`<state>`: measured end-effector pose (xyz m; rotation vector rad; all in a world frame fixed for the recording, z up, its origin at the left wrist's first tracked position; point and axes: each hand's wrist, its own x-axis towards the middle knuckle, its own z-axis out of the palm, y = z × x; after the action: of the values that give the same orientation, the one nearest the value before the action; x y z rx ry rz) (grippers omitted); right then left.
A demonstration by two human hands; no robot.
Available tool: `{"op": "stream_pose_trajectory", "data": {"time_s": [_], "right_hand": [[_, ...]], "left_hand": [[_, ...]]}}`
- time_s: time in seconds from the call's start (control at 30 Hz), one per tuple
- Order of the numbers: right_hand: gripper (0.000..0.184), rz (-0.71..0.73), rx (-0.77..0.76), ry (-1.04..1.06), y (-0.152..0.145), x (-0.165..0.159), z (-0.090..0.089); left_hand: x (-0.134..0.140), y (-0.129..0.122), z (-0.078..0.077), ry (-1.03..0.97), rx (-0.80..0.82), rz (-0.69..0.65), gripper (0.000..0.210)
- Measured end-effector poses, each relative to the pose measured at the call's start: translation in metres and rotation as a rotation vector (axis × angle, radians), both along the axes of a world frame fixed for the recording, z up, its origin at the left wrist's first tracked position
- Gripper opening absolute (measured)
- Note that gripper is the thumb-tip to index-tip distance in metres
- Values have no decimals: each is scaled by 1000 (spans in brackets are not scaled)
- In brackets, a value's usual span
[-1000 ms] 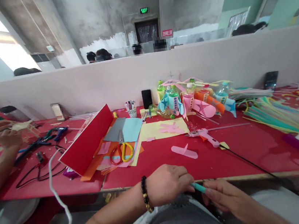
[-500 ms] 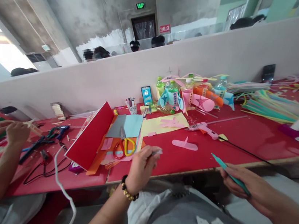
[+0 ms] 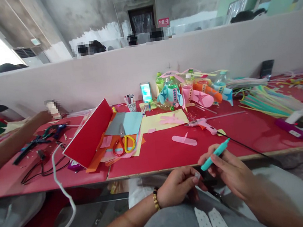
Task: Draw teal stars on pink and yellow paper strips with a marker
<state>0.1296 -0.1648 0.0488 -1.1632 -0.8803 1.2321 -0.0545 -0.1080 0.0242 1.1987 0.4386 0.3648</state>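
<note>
My right hand (image 3: 231,171) holds a teal pen (image 3: 215,154) just in front of the red table's near edge (image 3: 175,166), tip pointing up and right. My left hand (image 3: 180,191) rests low over my lap beside it, fingers curled in; I see nothing clearly in it. A beaded bracelet (image 3: 155,199) is on that wrist. A pink paper cut-out (image 3: 184,140) lies on the table just beyond the pen, and a pink glue gun (image 3: 204,125) behind that.
Yellow-handled scissors (image 3: 123,145) lie on coloured paper sheets beside a tilted red card (image 3: 90,134). Decorated bottles (image 3: 176,93) and a lit phone (image 3: 146,92) stand by the white partition. Straws (image 3: 276,106) pile at right. A co-worker's arm (image 3: 5,147) reaches in at left; a white cable (image 3: 64,192) hangs over the edge.
My left hand left the pen, reached out to the table, then came back to my lap. My right hand raised the teal pen up toward the table edge. The phone screen lit up.
</note>
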Motion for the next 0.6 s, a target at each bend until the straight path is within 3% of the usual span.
{"op": "stream_pose_trajectory", "data": {"time_s": [0.2, 0.6], "right_hand": [[24, 91, 4, 13, 3, -15, 5], [29, 104, -1, -70, 4, -15, 0]], "left_hand": [[0, 0, 3, -36, 3, -9, 47], [4, -7, -9, -12, -68, 119, 50]]}}
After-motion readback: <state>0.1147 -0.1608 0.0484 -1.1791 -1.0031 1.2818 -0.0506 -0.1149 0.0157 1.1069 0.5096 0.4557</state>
